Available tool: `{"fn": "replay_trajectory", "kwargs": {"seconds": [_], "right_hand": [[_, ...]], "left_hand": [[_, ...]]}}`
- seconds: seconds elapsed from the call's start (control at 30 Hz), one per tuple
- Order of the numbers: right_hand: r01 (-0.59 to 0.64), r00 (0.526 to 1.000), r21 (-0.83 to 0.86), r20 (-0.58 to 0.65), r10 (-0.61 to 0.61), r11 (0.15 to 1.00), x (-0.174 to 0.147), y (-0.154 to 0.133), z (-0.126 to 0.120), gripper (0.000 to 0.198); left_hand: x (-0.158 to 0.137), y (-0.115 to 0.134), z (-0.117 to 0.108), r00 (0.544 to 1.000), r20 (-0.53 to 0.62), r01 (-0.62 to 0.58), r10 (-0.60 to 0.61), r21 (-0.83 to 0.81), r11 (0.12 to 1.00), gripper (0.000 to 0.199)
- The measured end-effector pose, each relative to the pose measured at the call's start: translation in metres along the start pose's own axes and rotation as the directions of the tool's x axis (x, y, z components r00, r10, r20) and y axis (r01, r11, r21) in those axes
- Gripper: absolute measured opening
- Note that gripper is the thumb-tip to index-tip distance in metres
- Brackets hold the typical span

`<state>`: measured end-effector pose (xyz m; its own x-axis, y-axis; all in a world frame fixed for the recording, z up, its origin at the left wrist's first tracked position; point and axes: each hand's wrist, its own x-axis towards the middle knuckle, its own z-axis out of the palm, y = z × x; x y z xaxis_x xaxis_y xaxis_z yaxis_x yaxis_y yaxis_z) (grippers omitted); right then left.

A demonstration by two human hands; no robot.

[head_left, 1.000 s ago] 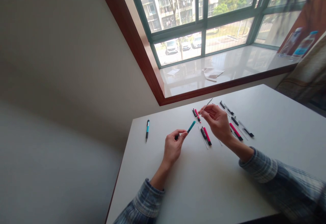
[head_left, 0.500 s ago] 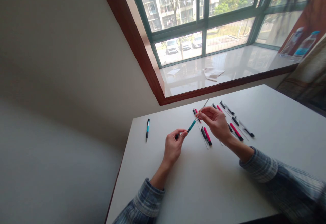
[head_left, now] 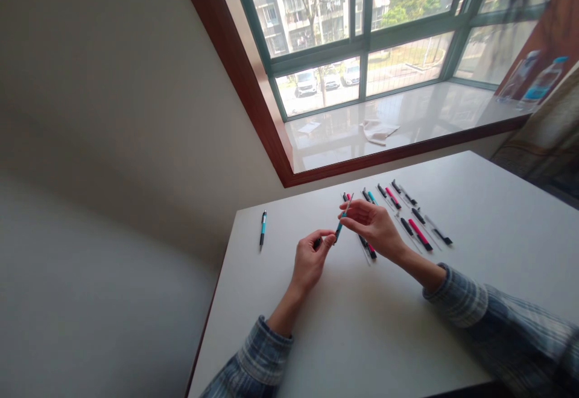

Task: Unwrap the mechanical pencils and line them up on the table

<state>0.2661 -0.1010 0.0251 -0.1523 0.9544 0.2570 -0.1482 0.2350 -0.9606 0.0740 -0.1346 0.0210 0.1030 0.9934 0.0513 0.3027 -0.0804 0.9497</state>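
My left hand [head_left: 312,259] pinches the lower end of a teal pen barrel [head_left: 340,225] with a black grip. Something black, its kind unclear, peeks out between the curled fingers of that hand. A thin pen refill [head_left: 350,200] sticks up out of the barrel's upper end. Closed around the refill, close to the barrel's mouth, are the thumb and fingers of my right hand [head_left: 373,226]. Partly behind the right hand lie pink pen barrels and black pen parts [head_left: 365,246]. The refill's lower part is hidden inside the barrel.
An assembled teal and black pen [head_left: 263,229] lies at the white table's [head_left: 362,331] left side. Several pen parts lie in rows at the right, among them a pink barrel [head_left: 420,234] and a teal barrel [head_left: 372,198]. Beyond stands a windowsill with a cloth [head_left: 379,131].
My right hand has moved left and down toward my left hand. Less of the refill sticks out of the barrel, which stands more upright. Pen parts behind the right hand have come into view.
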Motion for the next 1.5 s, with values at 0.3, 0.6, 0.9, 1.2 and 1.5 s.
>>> {"fn": "replay_trajectory", "kwargs": {"seconds": [0.3,0.6,0.9,1.2,1.5], "right_hand": [[0.047,0.998,-0.034,0.035,-0.046,0.998,-0.003,-0.003,0.004,0.031],[0.035,0.999,-0.111,-0.03,-0.039,0.993,0.001,-0.003,0.001,0.032],[0.013,0.999,-0.089,0.031,-0.011,0.996,0.001,-0.001,-0.001,0.03],[-0.046,0.991,-0.022,0.128,0.049,0.999,-0.004,0.005,0.005,0.031],[-0.009,0.999,-0.116,0.048,0.014,0.993,-0.003,0.006,0.002,0.032]], "left_hand": [[-0.004,0.01,0.002,0.999,0.044,-0.012,0.007,0.119,0.993,0.047],[-0.006,0.013,0.002,0.998,0.037,-0.053,0.046,0.234,0.971,0.041],[-0.008,0.014,0.001,0.997,0.011,-0.08,0.08,0.275,0.958,0.039],[-0.008,0.014,0.002,0.995,0.047,-0.092,0.084,0.227,0.97,0.039],[-0.004,0.009,-0.001,1.0,-0.025,-0.002,0.001,-0.051,0.999,0.012]]}}
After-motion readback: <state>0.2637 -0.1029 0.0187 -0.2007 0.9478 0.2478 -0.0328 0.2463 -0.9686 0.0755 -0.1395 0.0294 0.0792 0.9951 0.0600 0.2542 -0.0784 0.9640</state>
